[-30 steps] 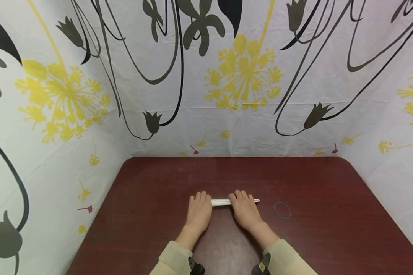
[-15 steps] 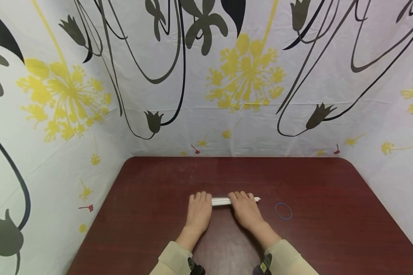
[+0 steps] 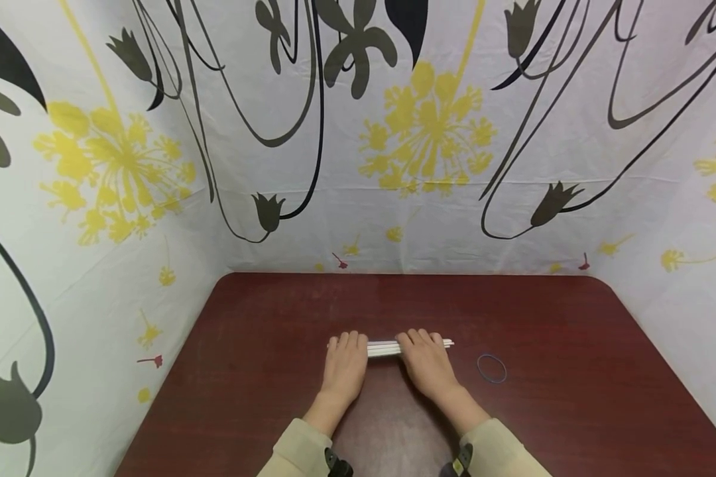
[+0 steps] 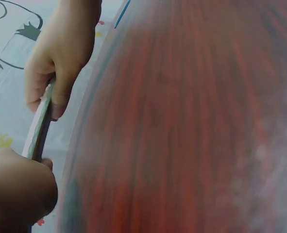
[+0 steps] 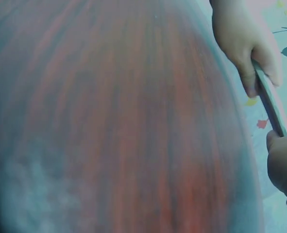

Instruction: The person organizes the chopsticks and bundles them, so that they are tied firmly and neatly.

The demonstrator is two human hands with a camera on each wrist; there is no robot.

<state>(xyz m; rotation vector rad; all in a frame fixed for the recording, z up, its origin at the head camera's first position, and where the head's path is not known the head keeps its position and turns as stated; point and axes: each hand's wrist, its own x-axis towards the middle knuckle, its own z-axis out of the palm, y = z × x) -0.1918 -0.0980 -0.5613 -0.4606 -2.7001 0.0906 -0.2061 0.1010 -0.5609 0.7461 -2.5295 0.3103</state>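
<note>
A bundle of thin white sticks (image 3: 384, 349) lies crosswise between both hands in the head view. Round its left part curl the fingers of my left hand (image 3: 345, 371), which hides that end. My right hand (image 3: 426, 368) grips it nearer the right end, and several uneven tips (image 3: 449, 343) stick out past the fingers. In the left wrist view the stretch of bundle (image 4: 38, 128) between the hands shows pale on one side, with the thumb along it. The right wrist view shows the bundle (image 5: 274, 109) held the same way from the other side.
A thin blue rubber band (image 3: 505, 372) lies as a loose loop on the dark red-brown table (image 3: 561, 411), right of the right hand. White flower-patterned cloth (image 3: 310, 232) stands along the table's back and sides. Dark devices (image 3: 337, 464) sit at both sleeve cuffs.
Both hands keep their hold in nearly the same place. The bundle has turned slightly, and its right tips show a little higher and farther out. The rubber band has not moved on the table.
</note>
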